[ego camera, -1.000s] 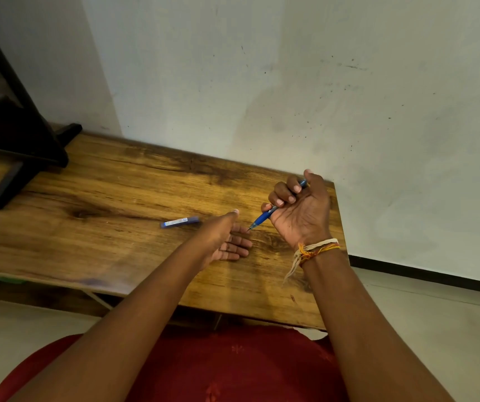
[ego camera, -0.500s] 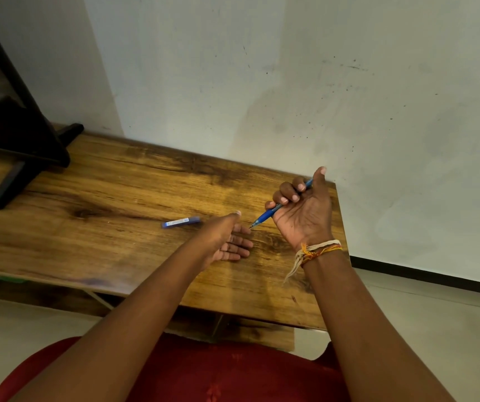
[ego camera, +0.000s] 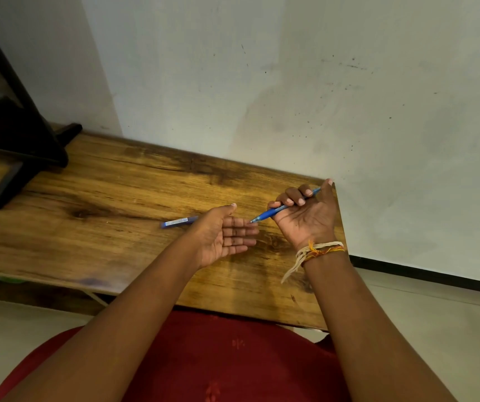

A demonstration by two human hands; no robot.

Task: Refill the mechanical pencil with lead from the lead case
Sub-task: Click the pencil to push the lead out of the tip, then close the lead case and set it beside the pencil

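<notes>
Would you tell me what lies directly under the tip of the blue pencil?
The open left hand, palm up, lies beneath the pencil tip held by the right hand. Whether any lead has dropped onto its fingers cannot be seen.

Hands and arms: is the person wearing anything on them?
Both arms are bare, no sleeves. The right wrist has a bracelet of cream, orange and yellow threads, with loose cream ends hanging down. The left hand and right hand wear no rings or gloves.
</notes>
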